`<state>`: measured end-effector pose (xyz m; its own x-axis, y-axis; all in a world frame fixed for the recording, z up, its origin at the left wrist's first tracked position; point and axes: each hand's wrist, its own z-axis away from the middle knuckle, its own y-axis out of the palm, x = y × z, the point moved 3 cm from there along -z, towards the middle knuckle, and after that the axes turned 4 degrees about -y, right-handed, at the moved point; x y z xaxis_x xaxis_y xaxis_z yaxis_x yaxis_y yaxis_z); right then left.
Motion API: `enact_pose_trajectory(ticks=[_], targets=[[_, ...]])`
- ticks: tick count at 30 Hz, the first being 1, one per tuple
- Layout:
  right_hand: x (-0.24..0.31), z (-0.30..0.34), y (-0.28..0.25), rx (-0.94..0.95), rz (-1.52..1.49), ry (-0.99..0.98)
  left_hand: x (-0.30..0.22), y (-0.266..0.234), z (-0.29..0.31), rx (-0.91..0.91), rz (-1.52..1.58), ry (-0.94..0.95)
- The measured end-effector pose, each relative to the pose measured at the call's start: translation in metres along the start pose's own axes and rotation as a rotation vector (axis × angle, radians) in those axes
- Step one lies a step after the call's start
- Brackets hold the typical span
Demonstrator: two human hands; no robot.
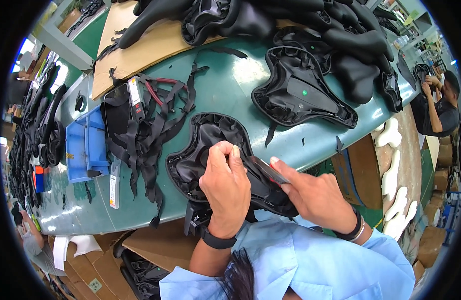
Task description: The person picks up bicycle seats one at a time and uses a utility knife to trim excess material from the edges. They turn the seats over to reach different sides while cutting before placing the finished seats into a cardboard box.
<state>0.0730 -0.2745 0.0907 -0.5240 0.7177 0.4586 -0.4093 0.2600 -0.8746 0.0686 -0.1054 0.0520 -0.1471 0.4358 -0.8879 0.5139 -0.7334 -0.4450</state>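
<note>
A black bicycle saddle (180,162) lies underside up at the table's near edge, below my hands. My left hand (224,182) is closed in a pinch over the middle of this saddle; whatever its fingers hold is hidden. In my right hand (315,192) is a utility knife (268,171), its tip pointing toward the left hand's fingertips. Farther right, a second upturned saddle (303,92) shows its black underside with a small green dot. Loose black strips (155,125) of material are heaped on the left.
A blue plastic bin (87,145) and a slim white-and-grey packet (114,186) sit left of the strips. More black saddles (255,20) are piled at the back, partly on cardboard (160,42). A brown carton (360,175) stands beyond the right edge. Another person (438,107) works at far right.
</note>
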Motion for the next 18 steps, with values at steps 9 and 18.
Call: enact_pose_trajectory(ticks=[9,18], targets=[[-0.015,-0.014,-0.01,-0.039,-0.108,-0.133,0.018,0.011,-0.008,0.192,0.615,-0.163],[0.016,0.032,-0.026,0.163,0.281,-0.079,0.02,0.005,-0.024,0.122,1.166,-0.378]])
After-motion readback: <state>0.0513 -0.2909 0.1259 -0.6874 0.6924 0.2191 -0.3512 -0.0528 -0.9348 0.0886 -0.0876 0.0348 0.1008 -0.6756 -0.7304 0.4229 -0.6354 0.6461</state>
